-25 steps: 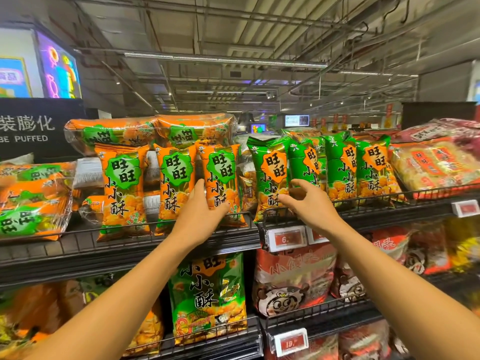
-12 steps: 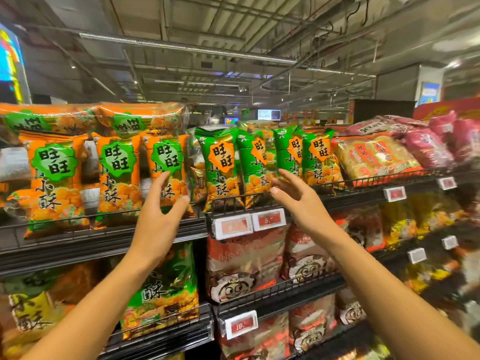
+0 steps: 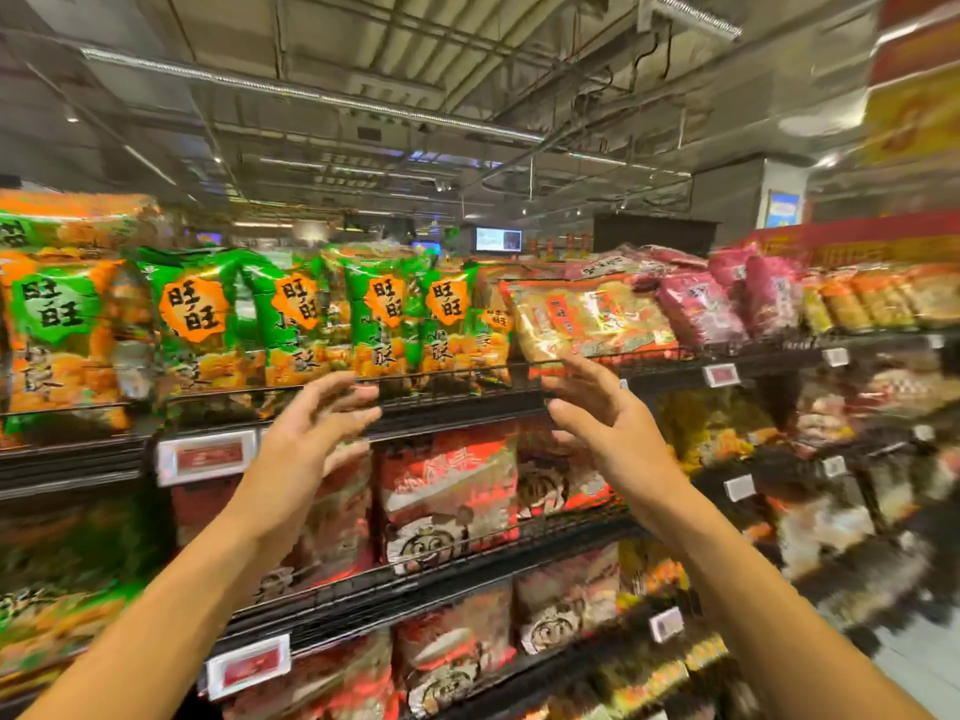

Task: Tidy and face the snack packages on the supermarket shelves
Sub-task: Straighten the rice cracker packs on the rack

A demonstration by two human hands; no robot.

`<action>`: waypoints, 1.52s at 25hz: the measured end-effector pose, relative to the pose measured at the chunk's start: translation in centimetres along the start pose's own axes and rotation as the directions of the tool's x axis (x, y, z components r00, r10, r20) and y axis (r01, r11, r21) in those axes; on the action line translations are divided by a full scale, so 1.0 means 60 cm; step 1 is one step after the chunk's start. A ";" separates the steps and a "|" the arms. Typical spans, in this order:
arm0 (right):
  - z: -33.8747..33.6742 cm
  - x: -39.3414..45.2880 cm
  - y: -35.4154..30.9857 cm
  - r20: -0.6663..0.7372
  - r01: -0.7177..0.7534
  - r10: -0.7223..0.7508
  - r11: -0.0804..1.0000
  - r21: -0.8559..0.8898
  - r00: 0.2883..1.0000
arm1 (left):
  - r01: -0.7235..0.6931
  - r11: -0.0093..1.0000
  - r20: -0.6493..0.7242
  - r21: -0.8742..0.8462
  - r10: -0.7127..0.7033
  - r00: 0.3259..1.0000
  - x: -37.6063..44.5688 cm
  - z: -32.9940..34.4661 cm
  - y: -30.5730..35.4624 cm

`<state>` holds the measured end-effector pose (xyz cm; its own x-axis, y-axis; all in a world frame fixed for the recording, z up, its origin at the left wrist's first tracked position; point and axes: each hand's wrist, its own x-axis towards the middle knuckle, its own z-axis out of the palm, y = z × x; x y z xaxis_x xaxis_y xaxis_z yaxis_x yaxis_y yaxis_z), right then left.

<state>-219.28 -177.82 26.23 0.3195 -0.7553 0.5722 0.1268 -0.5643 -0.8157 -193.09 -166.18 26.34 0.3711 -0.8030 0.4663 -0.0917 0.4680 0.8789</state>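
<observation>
Several green snack bags with orange labels stand upright in a row on the top wire shelf. An orange bag stands at the far left. A clear flat bag of pale crackers lies tilted to the right of the green row. My left hand hovers in front of the shelf edge below the green bags, fingers spread and holding nothing. My right hand is raised under the cracker bag, fingers loosely extended, also holding nothing.
Pink bags and orange packs fill the top shelf to the right. Red and white cartoon bags fill the lower shelves. White price tags clip onto the shelf fronts. An aisle floor shows at bottom right.
The view has swung right along the shelf. Both hands have left the bags they touched and moved right, the left away from the orange bags, the right toward the cracker bag.
</observation>
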 end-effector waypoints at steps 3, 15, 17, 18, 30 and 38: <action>-0.093 -0.005 0.015 -0.037 -0.011 0.011 1.000 -0.019 0.999 | 0.018 1.000 0.061 0.007 -0.018 0.998 0.006 0.101 -0.016; -0.364 0.101 0.136 -0.230 -0.129 0.105 0.987 -0.092 0.967 | -0.013 0.963 0.120 0.271 -0.021 0.993 0.223 0.369 -0.110; -0.394 0.149 0.148 -0.214 -0.141 0.117 0.985 -0.103 0.970 | -0.045 0.944 0.099 0.328 0.013 0.995 0.283 0.385 -0.121; -0.405 0.170 0.152 -0.195 -0.142 0.118 0.983 -0.112 0.974 | -0.058 0.927 0.082 0.371 0.029 0.996 0.307 0.389 -0.126; -0.366 0.483 0.249 0.122 -0.045 0.081 0.961 -0.273 0.989 | 0.034 0.533 0.043 0.845 -0.130 0.991 0.483 0.425 -0.155; -0.332 0.573 0.311 0.441 -0.038 0.130 0.977 -0.210 0.888 | 0.062 0.882 -0.287 0.468 0.084 0.954 0.490 0.429 -0.197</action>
<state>-224.65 -220.97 32.35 0.7144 -0.5971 0.3649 -0.0859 -0.5923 -0.8011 -204.87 -204.85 32.24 0.6113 -0.6211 0.4905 -0.4897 0.1900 0.8509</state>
